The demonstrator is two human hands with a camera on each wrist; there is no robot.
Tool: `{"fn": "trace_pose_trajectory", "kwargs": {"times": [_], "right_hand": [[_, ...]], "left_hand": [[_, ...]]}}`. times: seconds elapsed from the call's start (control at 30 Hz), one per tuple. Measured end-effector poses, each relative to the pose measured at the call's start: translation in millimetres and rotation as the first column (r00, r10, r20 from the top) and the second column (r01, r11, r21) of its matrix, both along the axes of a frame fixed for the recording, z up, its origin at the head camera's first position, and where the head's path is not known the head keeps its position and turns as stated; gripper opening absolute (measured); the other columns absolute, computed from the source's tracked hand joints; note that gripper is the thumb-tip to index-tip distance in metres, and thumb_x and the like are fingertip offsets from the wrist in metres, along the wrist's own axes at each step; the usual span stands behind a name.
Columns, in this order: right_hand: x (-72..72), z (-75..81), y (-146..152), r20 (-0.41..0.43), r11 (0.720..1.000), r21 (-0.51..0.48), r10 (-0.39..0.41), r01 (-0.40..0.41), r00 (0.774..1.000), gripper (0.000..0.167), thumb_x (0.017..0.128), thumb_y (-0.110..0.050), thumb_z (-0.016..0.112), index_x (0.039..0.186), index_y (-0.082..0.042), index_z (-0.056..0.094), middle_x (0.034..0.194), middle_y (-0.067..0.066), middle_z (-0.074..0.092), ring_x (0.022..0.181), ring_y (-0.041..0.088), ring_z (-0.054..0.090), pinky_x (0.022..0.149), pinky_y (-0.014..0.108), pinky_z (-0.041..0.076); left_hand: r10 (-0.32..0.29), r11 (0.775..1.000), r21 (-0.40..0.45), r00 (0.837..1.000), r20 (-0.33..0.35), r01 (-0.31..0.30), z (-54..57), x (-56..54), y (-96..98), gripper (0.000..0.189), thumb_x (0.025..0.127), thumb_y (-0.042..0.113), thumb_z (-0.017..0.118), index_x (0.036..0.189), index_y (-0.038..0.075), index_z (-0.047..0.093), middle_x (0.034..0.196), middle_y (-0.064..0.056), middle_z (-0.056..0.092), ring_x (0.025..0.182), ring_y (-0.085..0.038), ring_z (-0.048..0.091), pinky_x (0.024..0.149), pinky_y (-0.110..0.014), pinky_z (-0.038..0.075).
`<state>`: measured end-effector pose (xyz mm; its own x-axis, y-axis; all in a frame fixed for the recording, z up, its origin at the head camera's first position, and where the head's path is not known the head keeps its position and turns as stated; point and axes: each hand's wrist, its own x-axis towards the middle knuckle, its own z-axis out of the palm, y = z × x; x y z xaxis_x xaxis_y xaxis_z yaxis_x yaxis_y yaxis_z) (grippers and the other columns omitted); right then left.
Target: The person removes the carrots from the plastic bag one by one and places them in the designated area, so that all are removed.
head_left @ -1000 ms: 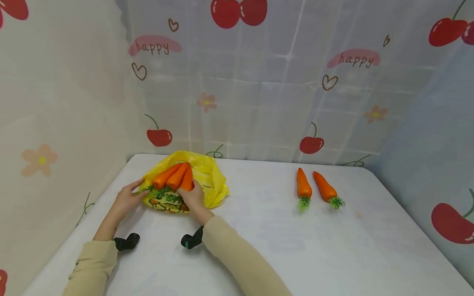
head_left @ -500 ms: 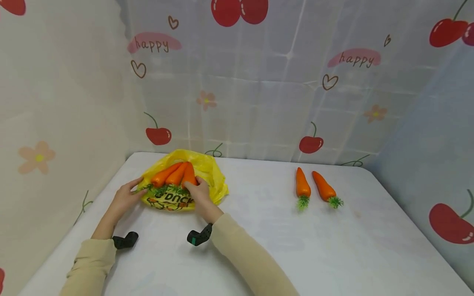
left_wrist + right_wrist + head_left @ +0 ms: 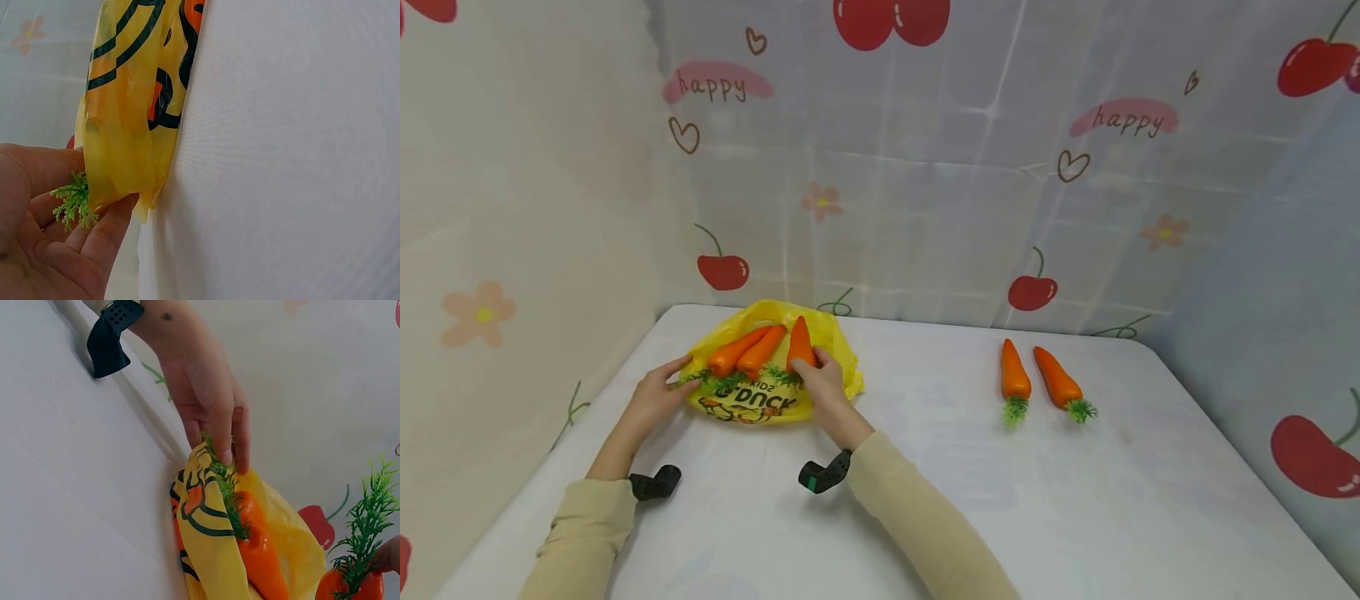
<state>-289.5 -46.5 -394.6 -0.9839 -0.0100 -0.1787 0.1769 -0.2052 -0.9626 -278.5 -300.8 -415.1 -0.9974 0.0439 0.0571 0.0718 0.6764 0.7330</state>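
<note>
A yellow plastic bag [image 3: 838, 367] printed with a cartoon duck and lettering lies at the table's back left. Two orange carrots [image 3: 736, 352] with leafy green tops rest in its mouth. My left hand [image 3: 655, 398] pinches the bag's left edge; in the left wrist view its thumb and fingers close round the yellow film beside a green carrot top [image 3: 75, 201]. With thumb and fingers my right hand [image 3: 826, 387] grips a third carrot [image 3: 801, 343] by its thick end, tip pointing up, over the bag's right part. In the right wrist view only a fingertip [image 3: 389, 555] of that hand shows.
Two more carrots [image 3: 1015, 375] lie side by side on the white table [image 3: 1075, 500] to the right, tops toward me. Patterned curtains [image 3: 925, 208] stand behind and at both sides. A black wrist camera [image 3: 825, 472] hangs from my right wrist, another [image 3: 656, 482] from my left.
My right hand has drawn the third carrot away from the other two, toward the right and up. My left hand stays at the bag's left edge.
</note>
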Motion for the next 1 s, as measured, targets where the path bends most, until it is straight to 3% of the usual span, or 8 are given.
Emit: {"fn": "trace_pose_trajectory", "kwargs": {"times": [0.37, 1.0], "right_hand": [[-1.9, 12.3, 31, -0.052, 0.999, 0.011, -0.035, 0.036, 0.998, 0.063, 0.087, -0.007, 0.06, 0.143, 0.0, 0.033, 0.14, 0.016, 0.039, 0.124, 0.026, 0.04, 0.102, 0.032, 0.034], [-16.6, -0.5, 118, -0.086, 0.983, 0.078, -0.163, 0.169, 0.983, 0.062, 0.09, 0.0, 0.056, 0.145, 0.003, 0.027, 0.144, 0.019, 0.032, 0.128, 0.028, 0.034, 0.103, 0.033, 0.033]], "left_hand": [[0.001, 1.0, 0.02, 1.0, 0.01, -0.001, 0.2, 0.5, 0.4, 0.062, 0.095, 0.02, 0.055, 0.142, -0.01, 0.026, 0.141, -0.036, 0.024, 0.127, -0.052, 0.024, 0.1, -0.061, 0.025], [0.014, 1.0, 0.015, 0.999, 0.031, -0.014, -1.5, 0.3, -0.2, 0.063, 0.096, 0.021, 0.054, 0.143, -0.009, 0.025, 0.142, -0.036, 0.022, 0.124, -0.052, 0.029, 0.098, -0.06, 0.028]]}}
